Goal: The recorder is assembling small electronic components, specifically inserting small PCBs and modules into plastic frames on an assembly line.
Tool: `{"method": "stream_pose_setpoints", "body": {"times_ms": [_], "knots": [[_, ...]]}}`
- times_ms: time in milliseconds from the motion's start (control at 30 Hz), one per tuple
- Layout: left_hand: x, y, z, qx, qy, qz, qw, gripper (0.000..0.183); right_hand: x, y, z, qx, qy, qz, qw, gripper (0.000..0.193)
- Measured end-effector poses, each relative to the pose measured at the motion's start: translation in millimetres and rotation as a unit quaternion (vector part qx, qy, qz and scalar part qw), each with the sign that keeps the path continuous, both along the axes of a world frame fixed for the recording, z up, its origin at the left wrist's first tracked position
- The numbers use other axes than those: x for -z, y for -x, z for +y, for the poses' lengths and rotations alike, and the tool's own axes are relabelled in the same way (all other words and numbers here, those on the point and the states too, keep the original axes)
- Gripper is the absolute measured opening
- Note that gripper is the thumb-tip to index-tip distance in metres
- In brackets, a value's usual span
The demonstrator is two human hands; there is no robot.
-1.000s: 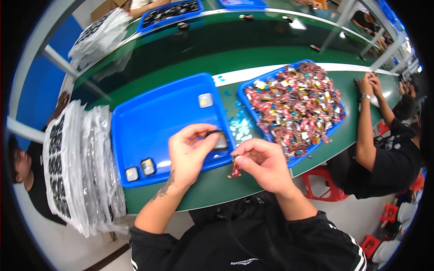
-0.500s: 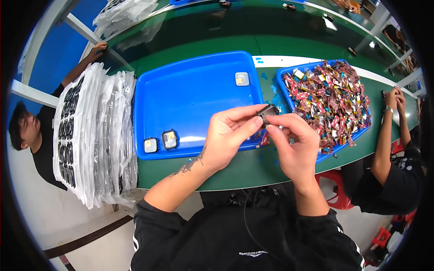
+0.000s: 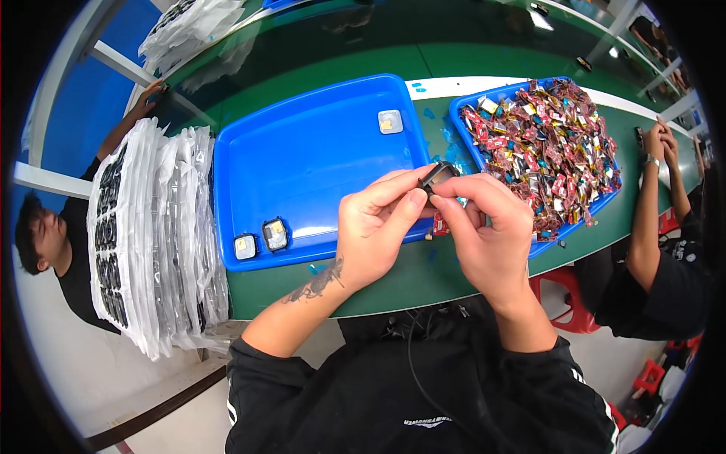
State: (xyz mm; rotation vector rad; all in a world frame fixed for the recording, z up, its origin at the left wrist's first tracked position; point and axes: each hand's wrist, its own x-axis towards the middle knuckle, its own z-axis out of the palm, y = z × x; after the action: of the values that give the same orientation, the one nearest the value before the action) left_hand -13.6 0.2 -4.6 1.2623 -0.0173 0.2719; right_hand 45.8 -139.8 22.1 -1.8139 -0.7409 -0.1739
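My left hand (image 3: 378,227) pinches a small black rectangular case (image 3: 439,177) between thumb and fingers, its open side showing. From the other side, the bent thumb and fingers of my right hand (image 3: 488,227) press on the case's lower edge; whatever lies under those fingertips is hidden. Both hands hover over the right front corner of a shallow blue tray (image 3: 318,166). Inside that tray sit a pale square piece (image 3: 389,121) at the far right, another pale square piece (image 3: 245,246) at the near left, and a black-framed piece (image 3: 275,234) beside it.
A second blue tray (image 3: 548,246) to the right is heaped with small red, yellow and black electronic parts (image 3: 544,151). White plastic-wrapped packs (image 3: 151,242) stand stacked at left. Co-workers sit at both sides, one with hands (image 3: 658,144) over the green table. A red stool (image 3: 567,303) stands below.
My view has shifted slightly, so the trays sit a little further left and higher. The case has tilted and shows more of its inside; both hands still grip it.
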Motion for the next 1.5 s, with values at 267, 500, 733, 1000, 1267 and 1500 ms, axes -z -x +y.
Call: {"method": "stream_pose_setpoints", "body": {"times_ms": [267, 500, 733, 1000, 1267, 1500], "knots": [[2, -1, -3, -0.024, 0.006, 0.005, 1.000, 0.032, 7, -2, 1, -0.014, -0.048, 0.081, 0.995, 0.012], [6, 2, -3, -0.009, -0.001, 0.002, 1.000, 0.032, 6, -3, -3, 0.007, 0.022, 0.040, 0.999, 0.011], [2, 6, 0, 0.056, -0.007, 0.008, 0.998, 0.036, 5, -6, -9, 0.017, 0.013, -0.052, 0.998, 0.026], [-2, -1, -8, -0.031, 0.027, 0.001, 0.999, 0.032, 11, -14, -4, -0.032, -0.242, 0.266, 0.932, 0.018], [-6, -4, -3, -0.092, 0.046, 0.030, 0.994, 0.029, 22, -2, -15, -0.105, -0.175, 0.337, 0.919, 0.017], [-8, -3, 10, -0.093, -0.400, -0.129, 0.902, 0.034, 15, -11, -29, -0.197, -0.174, 0.371, 0.891, 0.011]]}}
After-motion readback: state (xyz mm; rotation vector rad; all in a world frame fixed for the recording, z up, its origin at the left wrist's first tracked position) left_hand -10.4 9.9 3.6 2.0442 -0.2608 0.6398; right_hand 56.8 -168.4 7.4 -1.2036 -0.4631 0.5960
